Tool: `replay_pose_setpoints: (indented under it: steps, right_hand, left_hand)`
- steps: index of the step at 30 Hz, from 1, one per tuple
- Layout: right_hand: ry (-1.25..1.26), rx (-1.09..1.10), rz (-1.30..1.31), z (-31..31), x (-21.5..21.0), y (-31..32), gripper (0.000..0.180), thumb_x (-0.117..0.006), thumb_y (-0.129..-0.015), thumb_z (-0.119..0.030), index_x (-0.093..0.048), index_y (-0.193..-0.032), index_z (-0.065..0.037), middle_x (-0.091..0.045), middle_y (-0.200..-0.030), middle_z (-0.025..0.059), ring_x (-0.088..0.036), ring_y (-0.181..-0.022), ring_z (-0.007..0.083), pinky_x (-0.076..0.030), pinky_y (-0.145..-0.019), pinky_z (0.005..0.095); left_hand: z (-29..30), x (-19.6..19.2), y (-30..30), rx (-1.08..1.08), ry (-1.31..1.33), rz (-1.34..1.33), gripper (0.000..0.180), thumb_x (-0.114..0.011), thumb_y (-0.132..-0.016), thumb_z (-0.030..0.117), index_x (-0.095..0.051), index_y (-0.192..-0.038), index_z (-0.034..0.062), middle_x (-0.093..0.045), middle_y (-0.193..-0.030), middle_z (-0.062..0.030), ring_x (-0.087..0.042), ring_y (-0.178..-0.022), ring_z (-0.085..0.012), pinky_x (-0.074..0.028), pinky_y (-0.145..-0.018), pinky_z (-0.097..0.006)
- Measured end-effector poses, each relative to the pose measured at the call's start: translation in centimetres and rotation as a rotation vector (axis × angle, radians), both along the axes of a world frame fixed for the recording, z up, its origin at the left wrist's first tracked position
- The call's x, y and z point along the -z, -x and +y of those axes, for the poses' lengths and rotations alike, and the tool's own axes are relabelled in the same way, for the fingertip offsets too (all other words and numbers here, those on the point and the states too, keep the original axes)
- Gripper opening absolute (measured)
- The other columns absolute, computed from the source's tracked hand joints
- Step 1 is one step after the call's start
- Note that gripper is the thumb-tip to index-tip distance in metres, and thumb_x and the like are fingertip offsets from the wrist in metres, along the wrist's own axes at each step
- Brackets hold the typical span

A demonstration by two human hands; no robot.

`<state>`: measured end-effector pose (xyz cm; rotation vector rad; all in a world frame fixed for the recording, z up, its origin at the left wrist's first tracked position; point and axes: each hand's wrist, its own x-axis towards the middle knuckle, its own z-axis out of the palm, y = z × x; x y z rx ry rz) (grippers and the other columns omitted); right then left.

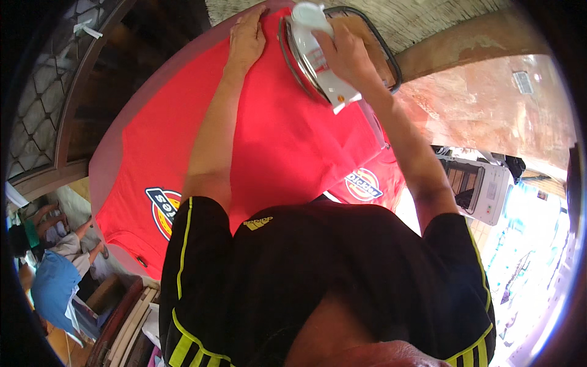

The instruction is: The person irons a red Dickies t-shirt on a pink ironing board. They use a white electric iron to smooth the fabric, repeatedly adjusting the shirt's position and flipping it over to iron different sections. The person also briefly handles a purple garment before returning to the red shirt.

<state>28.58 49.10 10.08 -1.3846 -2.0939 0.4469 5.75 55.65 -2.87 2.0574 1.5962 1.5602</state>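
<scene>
A red shirt point(269, 140) with round printed badges is spread over an ironing board with a pinkish-grey cover point(109, 156). My right hand point(345, 52) is wrapped round the handle of a white clothes iron point(324, 70). The iron stands at the far right part of the shirt, its metal soleplate facing left and partly tilted into view. To the left of it, my left hand point(246, 40) lies flat on the far edge of the cloth, fingers stretched out. Whether the soleplate touches the fabric is hard to tell.
A black-framed rest point(396, 67) sits behind the iron at the board's far right. At right stands a white machine point(489, 194) by a bright opening. People point(58, 275) are at the lower left, near stacked boards point(131, 327). A lattice window point(40, 116) is at left.
</scene>
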Motion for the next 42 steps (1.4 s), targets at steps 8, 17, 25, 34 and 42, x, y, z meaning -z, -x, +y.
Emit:
replay_pose_setpoints:
  steps: [8,17,25,34,42]
  right_hand:
    - [-0.130,-0.021,-0.252,13.7,3.5,3.2,0.048,-0.047,-0.100,-0.039,-0.053,-0.124,0.003,-0.062,-0.105,0.0347,-0.061,-0.100,0.0499,-0.048,-0.089,0.0549]
    - [-0.019,0.117,-0.160,11.1,1.2,-2.0,0.060,-0.044,-0.099,-0.044,-0.051,-0.129,0.006,-0.059,-0.117,0.0358,-0.058,-0.111,0.0488,-0.047,-0.095,0.0514]
    - [0.020,0.074,-0.178,12.4,2.3,-3.0,0.060,-0.045,-0.099,-0.047,-0.053,-0.120,0.009,-0.063,-0.102,0.0370,-0.065,-0.085,0.0489,-0.051,-0.078,0.0543]
    - [0.076,-0.083,0.017,-4.4,-0.2,-8.6,0.034,-0.058,-0.097,-0.032,-0.055,-0.110,-0.001,-0.065,-0.084,0.0286,-0.064,-0.084,0.0485,-0.050,-0.070,0.0530]
    - [-0.201,-0.276,0.192,1.1,0.3,-0.1,0.036,-0.059,-0.096,-0.030,-0.058,-0.113,0.002,-0.064,-0.088,0.0300,-0.063,-0.081,0.0488,-0.049,-0.073,0.0485]
  left_hand:
    - [-1.2,-1.8,-1.1,-0.272,0.120,0.084,0.034,-0.052,-0.086,0.004,-0.062,-0.119,0.0061,-0.061,-0.121,-0.0163,-0.052,-0.117,-0.0359,-0.039,-0.100,-0.050]
    - [-0.8,-2.1,-2.0,-0.296,0.024,0.140,0.022,-0.058,-0.085,0.009,-0.064,-0.106,0.0048,-0.061,-0.107,-0.0154,-0.054,-0.107,-0.0364,-0.043,-0.089,-0.052]
    - [0.3,-1.2,-1.3,-0.307,0.003,0.232,0.018,-0.060,-0.086,0.014,-0.066,-0.100,0.0045,-0.061,-0.106,-0.0146,-0.055,-0.107,-0.0356,-0.044,-0.088,-0.051]
    - [-1.0,-2.0,-1.2,-0.354,0.057,0.298,0.024,-0.060,-0.088,0.009,-0.069,-0.110,0.0114,-0.064,-0.107,-0.0108,-0.058,-0.103,-0.0336,-0.045,-0.090,-0.048]
    - [-0.5,-1.6,0.6,-0.172,-0.097,-0.064,0.019,-0.061,-0.087,0.007,-0.069,-0.104,0.0084,-0.066,-0.098,-0.0161,-0.062,-0.097,-0.0348,-0.050,-0.082,-0.043]
